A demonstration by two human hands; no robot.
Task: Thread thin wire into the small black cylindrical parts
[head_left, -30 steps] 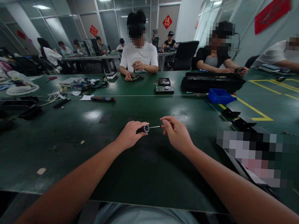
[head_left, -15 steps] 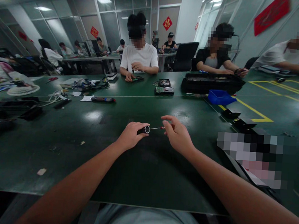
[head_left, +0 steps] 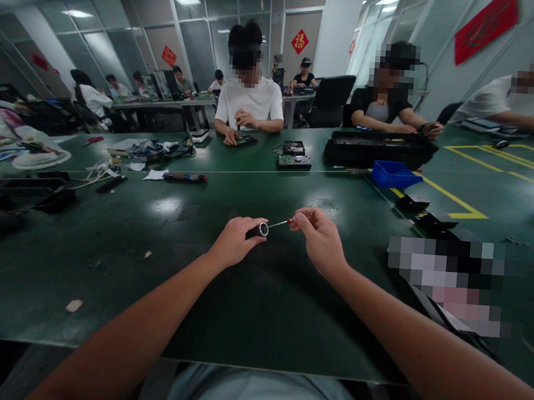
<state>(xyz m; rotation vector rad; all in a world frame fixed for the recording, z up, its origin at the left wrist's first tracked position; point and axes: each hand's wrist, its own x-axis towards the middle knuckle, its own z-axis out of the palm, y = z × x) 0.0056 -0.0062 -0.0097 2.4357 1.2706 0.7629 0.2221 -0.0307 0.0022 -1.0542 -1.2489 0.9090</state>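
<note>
My left hand (head_left: 234, 241) grips a short black cylinder (head_left: 261, 230) from its left side. The cylinder's round end, ringed in silver, faces right and toward me; most of its body is hidden by the fingers. My right hand (head_left: 321, 240) is closed on the red handle of a thin screwdriver (head_left: 280, 223). The screwdriver's metal shaft slants down to the left, and its tip is at the silver-ringed end of the cylinder. Both hands are just above the green tabletop (head_left: 259, 309).
Ahead lie opened hard drives (head_left: 294, 161) and a dark stick-shaped tool (head_left: 185, 177). At right are a blue bin (head_left: 395, 174), a long black housing (head_left: 380, 150) and black brackets (head_left: 434, 224). Tangled cables (head_left: 161, 150) lie far left. A co-worker (head_left: 250, 104) sits opposite.
My right hand's fingers have closed around the screwdriver handle, where they were spread before. The handle end has risen slightly. The left hand and cylinder have hardly moved.
</note>
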